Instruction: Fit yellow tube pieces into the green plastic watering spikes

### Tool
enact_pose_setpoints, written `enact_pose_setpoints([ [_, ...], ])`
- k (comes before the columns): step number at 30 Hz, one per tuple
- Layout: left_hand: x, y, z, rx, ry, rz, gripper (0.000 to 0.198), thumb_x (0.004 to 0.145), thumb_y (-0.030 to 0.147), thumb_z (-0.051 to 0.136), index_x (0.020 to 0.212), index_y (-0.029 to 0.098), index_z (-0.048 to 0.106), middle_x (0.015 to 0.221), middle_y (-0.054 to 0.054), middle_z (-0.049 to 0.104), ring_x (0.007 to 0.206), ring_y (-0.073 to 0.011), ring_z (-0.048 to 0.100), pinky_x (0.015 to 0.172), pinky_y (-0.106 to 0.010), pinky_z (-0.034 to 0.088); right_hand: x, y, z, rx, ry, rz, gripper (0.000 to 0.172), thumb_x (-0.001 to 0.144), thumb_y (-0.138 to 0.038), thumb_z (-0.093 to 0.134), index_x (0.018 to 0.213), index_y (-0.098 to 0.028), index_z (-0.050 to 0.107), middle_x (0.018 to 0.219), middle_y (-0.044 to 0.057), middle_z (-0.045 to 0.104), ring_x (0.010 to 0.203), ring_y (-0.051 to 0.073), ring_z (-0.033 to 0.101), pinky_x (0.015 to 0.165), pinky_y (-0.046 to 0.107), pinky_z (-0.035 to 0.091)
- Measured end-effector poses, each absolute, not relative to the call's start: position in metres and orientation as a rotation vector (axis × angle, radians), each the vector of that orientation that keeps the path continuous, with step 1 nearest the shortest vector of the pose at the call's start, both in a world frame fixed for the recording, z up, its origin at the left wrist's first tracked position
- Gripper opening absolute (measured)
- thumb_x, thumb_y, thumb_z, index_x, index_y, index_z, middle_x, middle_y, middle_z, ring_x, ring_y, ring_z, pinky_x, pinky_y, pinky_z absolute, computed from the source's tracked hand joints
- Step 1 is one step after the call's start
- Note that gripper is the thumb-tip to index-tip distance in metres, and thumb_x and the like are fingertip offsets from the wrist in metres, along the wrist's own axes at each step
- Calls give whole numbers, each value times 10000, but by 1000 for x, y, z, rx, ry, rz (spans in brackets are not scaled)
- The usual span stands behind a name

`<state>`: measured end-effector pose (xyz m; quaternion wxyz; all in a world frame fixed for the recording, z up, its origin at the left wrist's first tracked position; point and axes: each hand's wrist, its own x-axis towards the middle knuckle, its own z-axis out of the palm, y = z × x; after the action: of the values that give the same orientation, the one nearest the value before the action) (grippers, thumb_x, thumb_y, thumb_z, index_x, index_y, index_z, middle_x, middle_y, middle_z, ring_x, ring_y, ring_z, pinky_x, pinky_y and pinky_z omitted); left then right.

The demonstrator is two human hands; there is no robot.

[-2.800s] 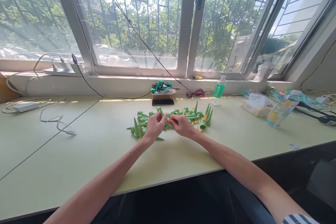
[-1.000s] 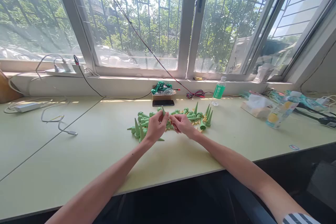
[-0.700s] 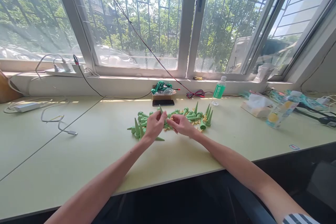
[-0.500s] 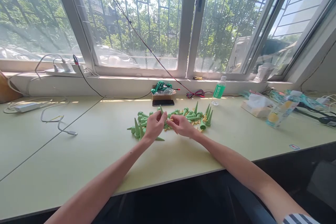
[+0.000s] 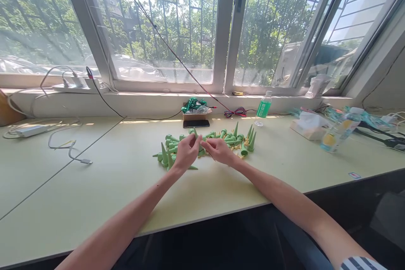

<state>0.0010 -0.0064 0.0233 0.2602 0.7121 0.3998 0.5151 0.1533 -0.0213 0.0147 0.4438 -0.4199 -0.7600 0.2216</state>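
My left hand [image 5: 187,152] is closed around a green plant-watering spike [image 5: 195,132], whose pointed tip sticks up above the fingers. Close beside it, my right hand [image 5: 219,150] pinches thumb and forefinger together against the spike's lower end; what lies between them is too small and covered to make out. Around both hands spreads a pile of similar green spikes [image 5: 234,139], some standing on end and others lying down. Small yellow pieces [image 5: 238,152] are scattered among the spikes on the right. Part of the pile is hidden behind my hands.
Behind the pile lie a black phone [image 5: 196,123] and a small cardboard box [image 5: 196,116] with green material in it. A water bottle [image 5: 263,109] stands to the right, with a tissue box [image 5: 308,128] and another bottle [image 5: 338,135] farther over. A cable [image 5: 72,152] lies left on the table.
My hands have drawn slightly closer, the right fingertips now meeting the left ones at the spike. The pile looks the same.
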Motion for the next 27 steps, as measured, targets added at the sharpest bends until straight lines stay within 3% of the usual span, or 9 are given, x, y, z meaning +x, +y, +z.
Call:
enact_pose_setpoints([
  [9,2,-5,23,1866,1058,1311,409,848,478,519,587,193,385,465,61,324,387,-73,336,397,-230,240,154,-20,15,-1056,-1888,590,602,896,-645,348,513,-181,365,447,-33,391,432,73,356,456,201,274],
  [20,2,-7,24,1704,982,1230,381,821,525,538,641,196,472,482,61,355,346,-71,355,330,-227,286,155,-19,14,-1028,-1951,443,588,920,-610,337,561,-164,472,535,-6,494,509,90,405,518,212,307],
  [27,2,-8,26,1690,969,1243,394,817,526,551,626,196,448,474,61,357,330,-73,374,315,-225,288,156,-19,13,-1018,-1942,362,548,938,-547,367,548,-168,433,518,-25,431,505,88,357,527,225,279],
])
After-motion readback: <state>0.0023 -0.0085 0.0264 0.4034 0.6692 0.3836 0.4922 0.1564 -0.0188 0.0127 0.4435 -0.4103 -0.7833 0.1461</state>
